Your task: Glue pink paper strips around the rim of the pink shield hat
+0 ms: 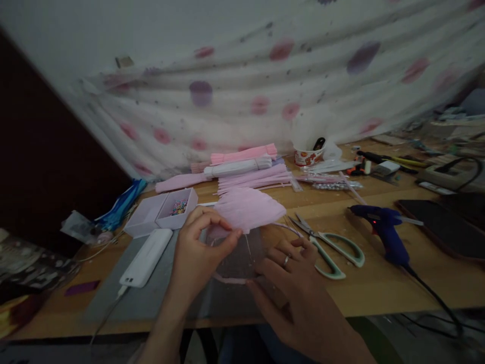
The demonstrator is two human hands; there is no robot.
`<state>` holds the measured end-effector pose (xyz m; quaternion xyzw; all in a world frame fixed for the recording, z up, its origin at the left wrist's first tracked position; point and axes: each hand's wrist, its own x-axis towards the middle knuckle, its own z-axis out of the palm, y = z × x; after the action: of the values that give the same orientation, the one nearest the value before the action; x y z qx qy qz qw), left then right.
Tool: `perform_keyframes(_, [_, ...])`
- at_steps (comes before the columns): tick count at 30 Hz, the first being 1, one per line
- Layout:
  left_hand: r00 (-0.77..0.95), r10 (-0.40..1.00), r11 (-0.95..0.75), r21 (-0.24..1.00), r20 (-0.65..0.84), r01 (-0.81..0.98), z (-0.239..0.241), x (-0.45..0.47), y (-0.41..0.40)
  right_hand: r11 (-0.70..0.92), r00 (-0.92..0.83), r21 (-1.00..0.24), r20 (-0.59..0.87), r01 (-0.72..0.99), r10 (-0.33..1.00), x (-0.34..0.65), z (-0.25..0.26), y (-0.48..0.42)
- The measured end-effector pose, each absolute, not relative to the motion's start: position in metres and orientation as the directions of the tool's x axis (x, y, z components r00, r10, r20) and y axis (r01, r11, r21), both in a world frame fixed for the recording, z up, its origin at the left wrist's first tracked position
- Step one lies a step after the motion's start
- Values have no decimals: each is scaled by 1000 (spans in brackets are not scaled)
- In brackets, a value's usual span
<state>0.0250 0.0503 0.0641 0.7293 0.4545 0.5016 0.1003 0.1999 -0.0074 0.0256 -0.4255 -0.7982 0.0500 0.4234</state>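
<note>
My left hand [199,247] pinches the narrow end of a fan of pink chenille stems [248,207], thumb and fingers closed on it. The fan spreads up and to the right over the wooden table [379,288]. My right hand [293,278], with a ring on one finger, rests with fingers curled on a round clear piece edged with a pink stem [237,263], which lies on a grey mat [151,298]. Whether the right fingers grip the rim is not clear.
Pale green scissors [333,247] and a blue glue gun [384,230] with its cord lie to the right. A white power bank [146,258] and a lilac box of beads [166,210] lie to the left. Bundles of pink and white stems [246,169], a printed cup [308,155] and tools sit behind.
</note>
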Motion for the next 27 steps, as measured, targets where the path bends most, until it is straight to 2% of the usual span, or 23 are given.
perform_keyframes(3, [94,752,-579,586,653,566,62,22,53,632,-283,-427,636,646,718,199,26,-6])
perform_keyframes(8, [194,647,-715,499,737,490,61,14,62,632,-304,-418,620,652,723,198,30,-2])
perform_keyframes(17, [461,580,-787,316,672,529,78,4,63,642,-330,-419,605,642,725,199,35,-2])
perform_keyframes(27, [534,654,-743,321,535,588,90,2,63,642,-347,-422,587,640,732,200,35,-2])
